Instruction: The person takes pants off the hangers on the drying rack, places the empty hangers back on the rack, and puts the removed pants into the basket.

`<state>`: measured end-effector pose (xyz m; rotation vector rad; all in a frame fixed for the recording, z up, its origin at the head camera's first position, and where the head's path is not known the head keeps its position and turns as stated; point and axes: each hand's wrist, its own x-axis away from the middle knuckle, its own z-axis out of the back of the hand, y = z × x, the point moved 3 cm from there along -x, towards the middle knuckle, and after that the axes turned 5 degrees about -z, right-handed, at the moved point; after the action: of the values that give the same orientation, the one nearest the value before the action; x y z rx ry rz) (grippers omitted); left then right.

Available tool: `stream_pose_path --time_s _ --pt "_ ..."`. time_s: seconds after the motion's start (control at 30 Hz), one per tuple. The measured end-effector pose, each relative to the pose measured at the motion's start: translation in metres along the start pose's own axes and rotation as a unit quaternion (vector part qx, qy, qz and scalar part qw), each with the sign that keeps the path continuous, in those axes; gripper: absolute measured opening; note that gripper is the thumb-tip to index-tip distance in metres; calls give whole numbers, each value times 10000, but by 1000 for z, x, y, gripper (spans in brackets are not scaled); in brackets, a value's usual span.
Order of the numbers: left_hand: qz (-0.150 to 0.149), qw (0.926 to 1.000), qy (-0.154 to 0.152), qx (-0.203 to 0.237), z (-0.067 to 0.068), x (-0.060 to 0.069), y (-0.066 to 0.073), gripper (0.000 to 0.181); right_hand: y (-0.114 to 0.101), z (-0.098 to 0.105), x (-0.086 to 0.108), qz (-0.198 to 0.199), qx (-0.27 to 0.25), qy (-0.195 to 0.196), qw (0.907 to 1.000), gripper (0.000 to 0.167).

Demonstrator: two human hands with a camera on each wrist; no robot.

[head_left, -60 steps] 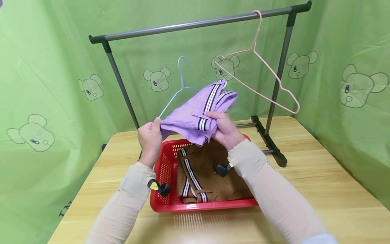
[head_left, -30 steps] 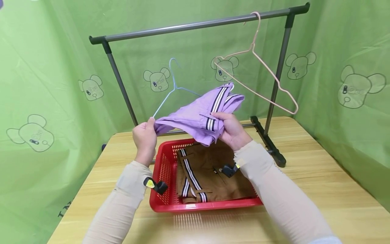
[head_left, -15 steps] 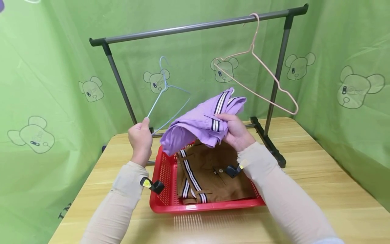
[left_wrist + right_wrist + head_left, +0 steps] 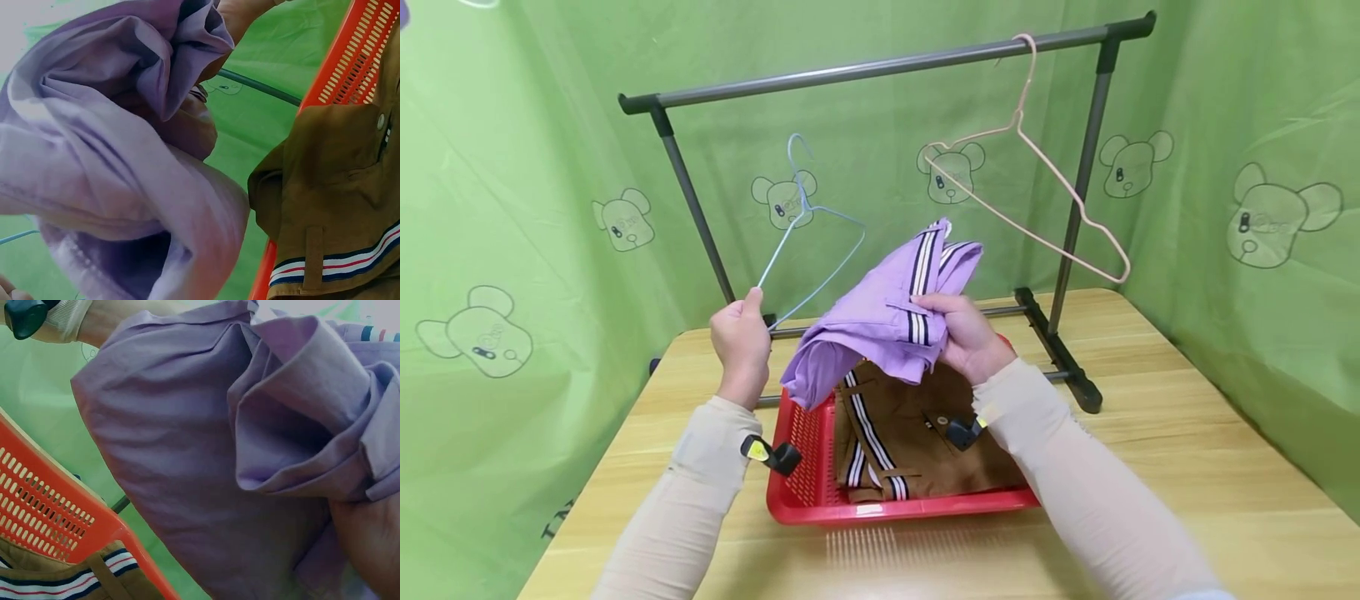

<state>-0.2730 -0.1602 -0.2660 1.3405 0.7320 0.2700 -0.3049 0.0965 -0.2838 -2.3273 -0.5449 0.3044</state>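
Observation:
My left hand (image 4: 741, 346) grips one lower corner of a light blue wire hanger (image 4: 803, 204), whose hook points up. To its right, my right hand (image 4: 972, 337) pinches purple pants (image 4: 880, 312) by the striped waistband, thumb on top. The pants hang folded and bunched above a red basket (image 4: 786, 500), their loose end drooping towards my left hand without touching it. In the left wrist view the purple cloth (image 4: 112, 162) hides most of the hanger; only a bit of blue wire (image 4: 19, 237) shows. Brown pants (image 4: 917, 450) with a striped waistband lie folded in the basket.
A grey metal rack (image 4: 850, 77) stands on the wooden table (image 4: 1180, 467) behind the basket. From its bar, towards the right, hangs a pink hanger (image 4: 1060, 175). Green curtain (image 4: 865, 167) surrounds the table at the back and sides.
My left hand has let go of the pants' edge and moved left with the blue hanger, so more of the hanger shows. The right hand has gone right, then slightly back, with the pants.

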Motion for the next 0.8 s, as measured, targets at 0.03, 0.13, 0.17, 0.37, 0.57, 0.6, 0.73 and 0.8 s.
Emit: stream_pose_path --time_s 0.03,0.13,0.17,0.37,0.57,0.6,0.73,0.8 --pt "35 10000 -5 29 0 0 0 50 1 -1 0 -4 8 -28 10000 25" --pt "99 9999 7 99 0 -1 1 49 5 -4 0 6 90 -91 9999 24" --pt "109 9999 15 109 0 -1 1 49 6 -5 0 17 128 -102 9999 24" --pt "140 9997 89 162 1 -3 2 49 14 -10 0 48 280 -286 9992 24" --pt "167 9995 140 236 3 -4 4 49 22 -15 -1 -102 434 -459 9980 25" --pt "167 9995 122 242 3 -4 4 49 23 -16 0 -115 476 -461 9977 26" --pt "151 9994 74 289 4 -4 3 49 27 -16 1 -152 661 -522 9963 28" --pt "126 9994 69 306 4 -4 3 49 29 -15 1 -156 681 -599 9958 29"
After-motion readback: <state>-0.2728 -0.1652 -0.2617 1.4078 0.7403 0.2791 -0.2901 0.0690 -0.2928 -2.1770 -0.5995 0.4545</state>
